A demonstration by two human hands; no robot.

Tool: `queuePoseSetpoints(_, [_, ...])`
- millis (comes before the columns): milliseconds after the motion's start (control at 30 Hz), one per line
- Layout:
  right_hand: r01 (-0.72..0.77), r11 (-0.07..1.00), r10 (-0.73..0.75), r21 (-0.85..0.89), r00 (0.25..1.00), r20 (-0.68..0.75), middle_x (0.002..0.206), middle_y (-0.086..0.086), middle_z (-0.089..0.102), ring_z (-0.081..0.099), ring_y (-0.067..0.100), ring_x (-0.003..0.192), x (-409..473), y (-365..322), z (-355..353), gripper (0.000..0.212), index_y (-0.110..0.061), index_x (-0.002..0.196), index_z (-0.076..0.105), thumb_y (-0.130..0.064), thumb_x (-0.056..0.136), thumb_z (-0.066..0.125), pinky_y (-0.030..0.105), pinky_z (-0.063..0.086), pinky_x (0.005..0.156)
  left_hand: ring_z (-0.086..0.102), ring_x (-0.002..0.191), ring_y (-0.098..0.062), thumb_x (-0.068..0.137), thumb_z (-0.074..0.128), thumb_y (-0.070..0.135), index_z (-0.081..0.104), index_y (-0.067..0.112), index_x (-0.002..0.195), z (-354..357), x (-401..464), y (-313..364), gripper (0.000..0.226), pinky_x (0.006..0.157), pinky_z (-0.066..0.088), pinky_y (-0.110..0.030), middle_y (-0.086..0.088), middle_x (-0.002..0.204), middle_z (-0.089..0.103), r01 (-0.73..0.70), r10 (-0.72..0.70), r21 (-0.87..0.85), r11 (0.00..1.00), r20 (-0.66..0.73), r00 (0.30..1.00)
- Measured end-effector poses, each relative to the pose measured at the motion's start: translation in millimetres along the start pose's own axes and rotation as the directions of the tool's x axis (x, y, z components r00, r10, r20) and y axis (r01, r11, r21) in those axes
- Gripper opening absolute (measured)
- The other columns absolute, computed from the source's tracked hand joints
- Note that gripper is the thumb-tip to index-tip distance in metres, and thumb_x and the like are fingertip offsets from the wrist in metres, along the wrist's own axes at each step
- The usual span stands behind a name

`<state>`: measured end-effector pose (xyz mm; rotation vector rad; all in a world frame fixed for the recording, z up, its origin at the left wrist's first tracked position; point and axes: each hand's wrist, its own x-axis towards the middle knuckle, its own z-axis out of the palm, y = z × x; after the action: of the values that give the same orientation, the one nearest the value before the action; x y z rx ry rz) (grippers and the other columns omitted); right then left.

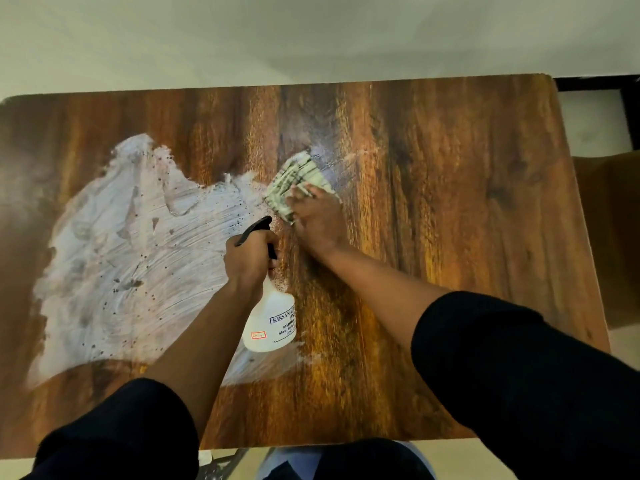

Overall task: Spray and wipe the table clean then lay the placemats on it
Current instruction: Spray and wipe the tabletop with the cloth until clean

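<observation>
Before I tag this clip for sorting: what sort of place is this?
Probably a dining spot indoors: a wooden table against a plain wall, being cleaned with a spray bottle and cloth.

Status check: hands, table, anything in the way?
Left hand grips spray bottle. Right hand presses cloth on table. White smear unwiped on left half. No placemats in view.

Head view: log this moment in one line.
left hand grips bottle | right hand presses cloth on table | smear remains
</observation>
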<state>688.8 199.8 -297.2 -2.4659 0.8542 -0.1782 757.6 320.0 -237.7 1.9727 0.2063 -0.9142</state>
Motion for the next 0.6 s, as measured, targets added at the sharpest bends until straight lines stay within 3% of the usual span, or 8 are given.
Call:
queuePoseSetpoints(67, [0.117,0.993,-0.117,0.007,0.988,0.099,0.152,-0.003,0.052,0.040,0.025,0.145,0,5,1,0.043,-0.026,0.139,0.060,-0.027,0.096,0.063,0.046,0.032,0.117,0.044,0.042,-0.020,0.077,0.066,0.010,0.069,-0.001,0.070,3,1,1,0.013,0.045,0.039,-0.031,-0.019,0.062,0.063,-0.001,0.001,0.013,1.000,-0.019,1.000])
queuePoseSetpoints(167, [0.156,0.987,-0.158,0.030,0.982,0.102,0.149,-0.009,0.054,0.043,0.020,0.143,13,31,-12,0.043,-0.031,0.136,0.063,-0.023,0.094,0.067,0.045,0.036,0.116,0.045,0.044,-0.020,0.077,0.066,0.010,0.070,-0.001,0.071,2,4,2,0.013,0.044,0.039,-0.029,-0.017,0.062,0.065,0.009,-0.008,0.011,1.000,-0.024,1.000])
queuePoseSetpoints(267, [-0.042,0.998,0.043,0.035,0.998,-0.040,0.148,-0.003,0.055,0.044,0.021,0.141,34,62,-36,0.041,-0.032,0.136,0.062,-0.021,0.097,0.064,0.046,0.031,0.121,0.046,0.043,-0.018,0.079,0.066,0.009,0.071,0.001,0.072,-2,3,-1,0.011,0.044,0.040,-0.028,-0.016,0.063,0.067,0.011,-0.011,0.011,1.000,-0.015,1.000])
queuePoseSetpoints(400, [-0.313,0.945,0.325,0.092,0.929,-0.176,0.152,-0.002,0.051,0.041,0.023,0.144,63,103,-58,0.043,-0.027,0.139,0.061,-0.018,0.097,0.063,0.038,0.029,0.123,0.046,0.044,-0.019,0.078,0.066,0.006,0.072,0.000,0.076,-10,0,-7,0.009,0.044,0.039,-0.029,-0.015,0.063,0.066,0.008,-0.008,-0.011,1.000,-0.037,0.999])
queuePoseSetpoints(500, [-0.408,0.909,0.418,0.089,0.885,-0.204,0.153,0.004,0.050,0.042,0.028,0.144,69,90,-54,0.045,-0.022,0.138,0.062,-0.011,0.095,0.067,0.037,0.031,0.122,0.045,0.045,-0.018,0.078,0.066,0.006,0.075,0.002,0.080,-15,-4,-11,0.010,0.045,0.039,-0.030,-0.015,0.064,0.064,0.012,-0.013,-0.034,0.999,-0.031,0.999])
queuePoseSetpoints(600, [-0.402,0.907,0.420,0.126,0.881,-0.217,0.153,0.005,0.050,0.044,0.029,0.143,66,52,-32,0.051,-0.033,0.134,0.064,-0.006,0.091,0.069,0.037,0.034,0.120,0.045,0.043,-0.017,0.079,0.065,0.006,0.079,0.005,0.092,-23,-5,-15,0.019,0.045,0.039,-0.029,-0.014,0.064,0.064,0.006,-0.009,-0.068,0.998,-0.055,0.998])
